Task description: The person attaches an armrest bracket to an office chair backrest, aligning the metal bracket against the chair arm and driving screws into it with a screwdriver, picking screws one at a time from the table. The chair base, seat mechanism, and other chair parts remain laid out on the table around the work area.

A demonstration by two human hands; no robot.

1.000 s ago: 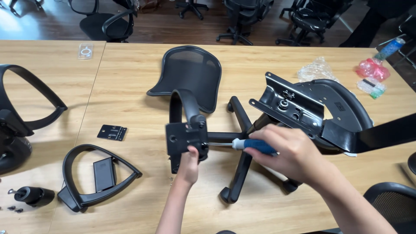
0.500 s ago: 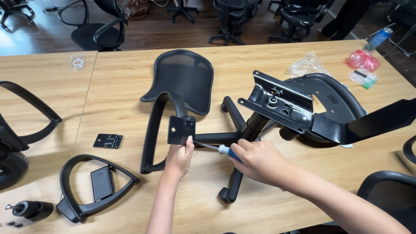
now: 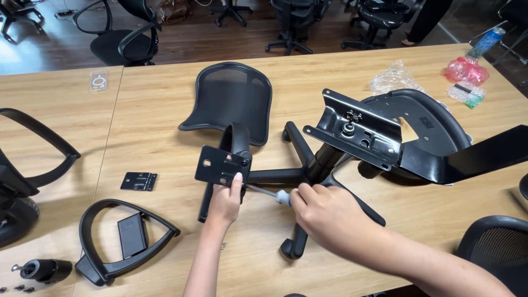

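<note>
Gripped screwdriver mostly hidden by right hand

You had 2 hands in view: left hand, right hand. 1 screwdriver. 1 bracket plate w/ its armrest. 1 loose armrest loop lower left, 1 more armrest at far left. 1 mesh backrest. 1 star base. 1 seat pan w/ mechanism. 1 small flat plate. 3 plastic bags at top right: clear, pink, green-tinted.
</note>
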